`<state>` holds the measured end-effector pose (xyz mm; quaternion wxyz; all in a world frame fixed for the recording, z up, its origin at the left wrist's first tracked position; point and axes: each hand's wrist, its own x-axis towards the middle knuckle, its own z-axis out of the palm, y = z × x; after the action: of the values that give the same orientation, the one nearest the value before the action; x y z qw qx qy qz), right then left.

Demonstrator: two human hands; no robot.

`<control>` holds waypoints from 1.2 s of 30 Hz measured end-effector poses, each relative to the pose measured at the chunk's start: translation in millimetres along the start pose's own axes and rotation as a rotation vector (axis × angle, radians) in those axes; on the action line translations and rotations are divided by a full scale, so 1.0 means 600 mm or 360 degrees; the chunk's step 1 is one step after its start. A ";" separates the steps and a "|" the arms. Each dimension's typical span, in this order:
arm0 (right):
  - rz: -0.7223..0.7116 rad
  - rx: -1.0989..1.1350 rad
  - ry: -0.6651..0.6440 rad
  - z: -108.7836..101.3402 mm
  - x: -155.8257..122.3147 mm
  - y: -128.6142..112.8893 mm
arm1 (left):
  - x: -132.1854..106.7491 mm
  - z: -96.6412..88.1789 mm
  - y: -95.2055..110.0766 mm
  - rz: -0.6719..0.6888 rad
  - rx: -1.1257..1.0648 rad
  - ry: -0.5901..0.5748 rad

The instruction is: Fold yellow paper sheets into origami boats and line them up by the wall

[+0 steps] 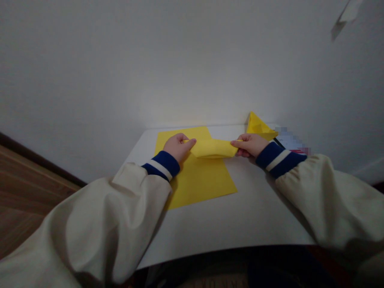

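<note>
Paper [213,148], folded into a narrow shape with slanting ends, is held over the flat yellow sheet [201,180], its right end reaching past that sheet's right edge. The left hand [177,149], over the sheet, pinches one end between thumb and fingers; the right hand [251,145], out to the right of the sheet, pinches the other the same way — thumbs pointing inward. A triangular yellow piece [258,125] sits right of the sheet, toward its far end, on the white surface [246,216].

This hold seems to call for light, matching pressure at both ends, since a hard pull could strain the folds. The near edge appears to show parted layers — keeping both ends level should help line them up. Any crease would likely sharpen better pressed flat than in the air.
</note>
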<state>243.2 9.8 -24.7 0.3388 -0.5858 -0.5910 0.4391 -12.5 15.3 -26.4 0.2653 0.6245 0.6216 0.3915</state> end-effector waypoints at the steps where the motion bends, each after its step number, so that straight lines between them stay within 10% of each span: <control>1: 0.0032 -0.0040 -0.0042 -0.001 0.000 0.000 | -0.001 0.000 -0.001 0.0017 0.0046 0.0008; 7: 0.0108 -0.0418 -0.0326 -0.008 -0.003 -0.006 | -0.009 -0.002 -0.001 0.0148 0.0368 0.0087; 13: -0.0155 -0.0889 -0.0194 -0.011 -0.008 -0.010 | -0.003 -0.009 0.002 0.0235 0.0668 0.0058; 25: -0.1609 -0.1484 0.0473 -0.002 -0.041 -0.046 | -0.022 -0.021 0.032 0.0976 0.0726 -0.0074; 36: -0.1411 -0.2102 0.0149 0.014 -0.058 -0.083 | -0.032 -0.014 0.044 0.1367 0.1048 -0.0188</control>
<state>218.9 -22.0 21.4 0.0892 -0.3936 -0.8922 -0.2029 -3.1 -7.4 -3.2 -0.0936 0.8933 0.3842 0.2136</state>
